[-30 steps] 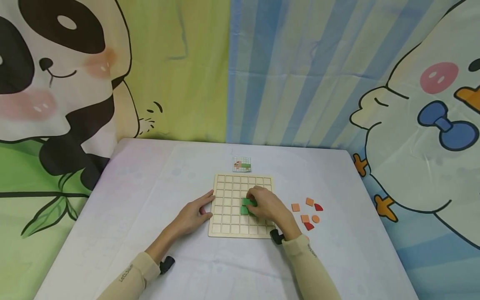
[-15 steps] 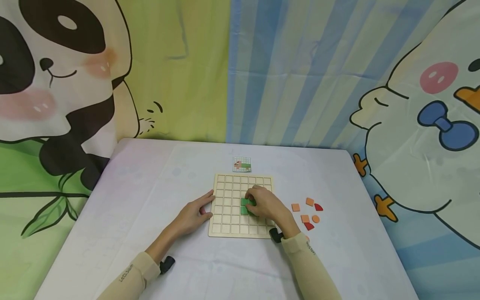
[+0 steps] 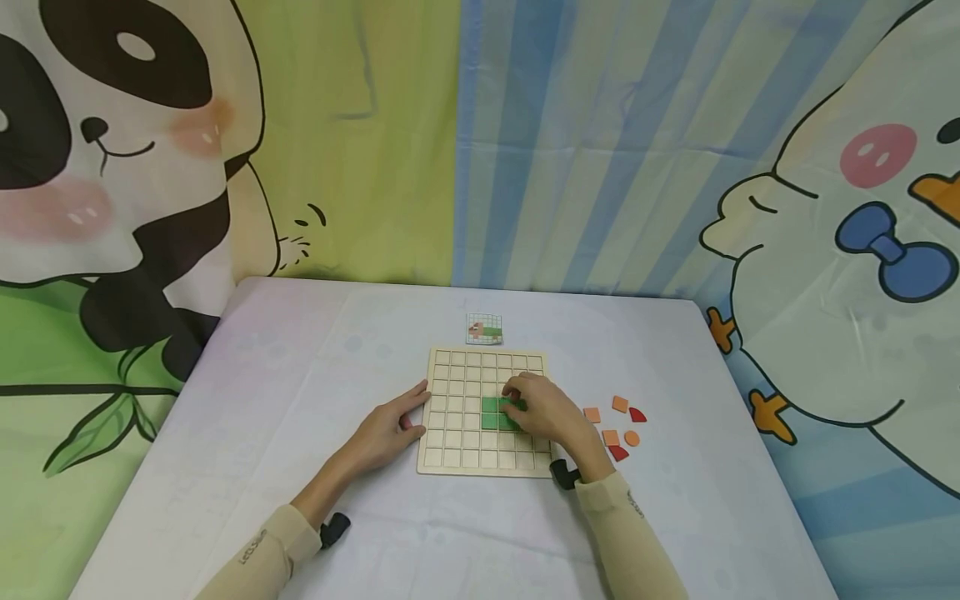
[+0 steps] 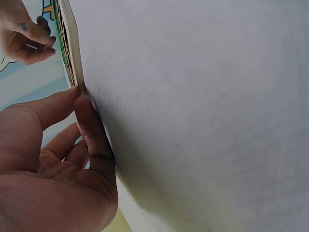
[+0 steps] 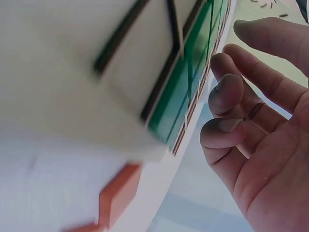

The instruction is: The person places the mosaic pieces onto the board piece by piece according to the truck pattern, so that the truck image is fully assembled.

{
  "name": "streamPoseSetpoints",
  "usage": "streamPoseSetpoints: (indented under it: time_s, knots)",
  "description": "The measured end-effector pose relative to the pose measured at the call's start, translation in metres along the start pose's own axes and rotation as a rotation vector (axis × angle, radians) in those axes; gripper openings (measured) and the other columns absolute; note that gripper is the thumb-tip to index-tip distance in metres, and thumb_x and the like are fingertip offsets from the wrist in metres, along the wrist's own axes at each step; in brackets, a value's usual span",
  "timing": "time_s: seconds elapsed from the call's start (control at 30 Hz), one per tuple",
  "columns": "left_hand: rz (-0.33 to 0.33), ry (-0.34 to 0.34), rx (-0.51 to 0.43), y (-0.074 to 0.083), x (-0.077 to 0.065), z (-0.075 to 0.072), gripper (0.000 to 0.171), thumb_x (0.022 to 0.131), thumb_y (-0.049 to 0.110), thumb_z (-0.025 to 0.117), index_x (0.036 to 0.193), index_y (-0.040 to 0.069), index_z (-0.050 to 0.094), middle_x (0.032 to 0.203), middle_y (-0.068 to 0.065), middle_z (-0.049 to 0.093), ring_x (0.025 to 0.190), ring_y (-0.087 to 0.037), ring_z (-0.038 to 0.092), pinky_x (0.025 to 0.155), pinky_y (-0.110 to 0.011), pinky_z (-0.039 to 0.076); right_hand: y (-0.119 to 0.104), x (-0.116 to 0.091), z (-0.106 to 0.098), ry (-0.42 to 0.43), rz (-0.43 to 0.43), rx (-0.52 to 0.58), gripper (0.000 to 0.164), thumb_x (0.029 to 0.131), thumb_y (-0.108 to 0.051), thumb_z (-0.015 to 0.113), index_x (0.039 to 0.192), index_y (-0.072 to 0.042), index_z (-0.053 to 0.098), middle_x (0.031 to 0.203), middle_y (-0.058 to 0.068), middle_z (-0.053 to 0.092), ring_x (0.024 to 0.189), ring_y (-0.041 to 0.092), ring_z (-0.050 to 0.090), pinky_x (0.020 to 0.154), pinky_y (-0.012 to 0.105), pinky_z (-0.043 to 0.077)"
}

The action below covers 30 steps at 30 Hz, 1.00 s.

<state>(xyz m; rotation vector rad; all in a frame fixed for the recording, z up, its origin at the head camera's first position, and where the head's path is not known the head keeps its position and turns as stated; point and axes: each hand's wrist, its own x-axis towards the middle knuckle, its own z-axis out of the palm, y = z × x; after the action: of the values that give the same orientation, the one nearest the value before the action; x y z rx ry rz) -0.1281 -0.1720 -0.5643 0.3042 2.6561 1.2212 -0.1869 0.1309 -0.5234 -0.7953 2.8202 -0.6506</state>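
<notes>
A pale wooden grid board (image 3: 450,442) lies on the table, with several green square tiles (image 3: 490,412) set side by side in its cells right of the middle. My left hand (image 3: 380,433) rests against the board's left edge. Its thumb and a fingertip meet at that edge in the left wrist view, the other fingers loosely bent. Over the green tiles hovers my right hand (image 3: 546,408), partly covering them in the head view. From the right wrist, its fingers (image 5: 227,94) are bent loosely with nothing between them, apart from the tiles.
To the right of the board lie loose pieces: several orange squares (image 3: 620,404), an orange round piece (image 3: 632,437) and red quarter-round pieces (image 3: 637,414). A small picture card (image 3: 483,328) with a coloured grid pattern lies behind the board. Printed curtains (image 3: 585,150) hang behind the white-covered table (image 3: 345,333).
My right hand has shifted a little to the right and come away from the green tiles, uncovering more of them. My left hand and the board stay in place.
</notes>
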Motion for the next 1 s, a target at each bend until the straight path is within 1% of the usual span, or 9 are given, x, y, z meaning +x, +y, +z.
streamPoseSetpoints:
  time_s: [0.07,0.17,0.37,0.53,0.67,0.83,1.0]
  knots:
    - [0.001,-0.001,0.000,0.000,0.000,0.000,0.066,0.096,0.006,0.074,0.157,0.003,0.049,0.173,-0.006,0.036,0.074,-0.009,0.049,0.068,-0.024,0.041,0.005,-0.004,-0.004,0.012,0.016,0.017,0.018,0.096,-0.016,0.076,0.112,-0.008,0.076,0.097,0.001,0.072,0.088,0.015,0.064,0.081,0.035,0.055]
    - [0.008,-0.002,0.000,0.000,0.000,0.000,0.066,0.096,0.006,0.074,0.157,0.003,0.049,0.173,-0.007,0.036,0.073,-0.009,0.049,0.066,-0.024,0.042,0.012,-0.011,-0.010,0.024,0.064,0.038,0.019,0.097,-0.016,0.076,0.114,-0.008,0.076,0.099,0.001,0.072,0.087,0.015,0.063,0.080,0.034,0.054]
    - [0.015,-0.002,0.001,0.001,0.000,-0.001,0.066,0.096,0.006,0.075,0.156,0.002,0.050,0.173,-0.007,0.037,0.073,-0.007,0.049,0.067,-0.023,0.042,0.031,-0.027,-0.026,0.049,0.156,0.082,0.021,0.098,-0.017,0.073,0.117,-0.007,0.075,0.102,0.002,0.071,0.079,0.013,0.058,0.072,0.030,0.051]
    - [0.017,-0.004,0.000,0.000,0.000,0.000,0.065,0.096,0.006,0.074,0.156,0.002,0.050,0.173,-0.008,0.037,0.074,-0.006,0.050,0.068,-0.023,0.042,0.046,-0.040,-0.036,0.067,0.190,0.074,0.022,0.098,-0.016,0.072,0.117,-0.005,0.075,0.102,0.005,0.071,0.076,0.014,0.056,0.066,0.027,0.049]
    - [0.004,-0.007,0.005,0.000,0.000,0.000,0.066,0.096,0.007,0.074,0.157,0.004,0.050,0.173,-0.006,0.037,0.075,-0.006,0.050,0.068,-0.023,0.042,0.055,-0.048,-0.041,0.067,0.233,0.067,0.022,0.098,-0.016,0.072,0.116,-0.003,0.075,0.102,0.007,0.072,0.075,0.015,0.056,0.066,0.028,0.048]
    - [-0.006,-0.010,0.008,-0.001,0.000,-0.001,0.067,0.096,0.009,0.075,0.158,0.006,0.049,0.174,-0.003,0.036,0.074,-0.006,0.050,0.069,-0.023,0.041,0.064,-0.057,-0.041,0.059,0.283,0.063,0.022,0.098,-0.012,0.069,0.117,-0.003,0.075,0.105,0.010,0.073,0.079,0.016,0.059,0.070,0.031,0.051]
    - [-0.012,-0.021,0.002,-0.003,0.000,0.000,0.067,0.097,0.009,0.075,0.159,0.006,0.049,0.174,-0.003,0.035,0.075,-0.007,0.050,0.071,-0.024,0.042,0.070,-0.063,-0.041,0.049,0.303,0.063,0.026,0.094,-0.005,0.066,0.118,-0.001,0.075,0.109,0.013,0.073,0.090,0.023,0.069,0.081,0.040,0.059]
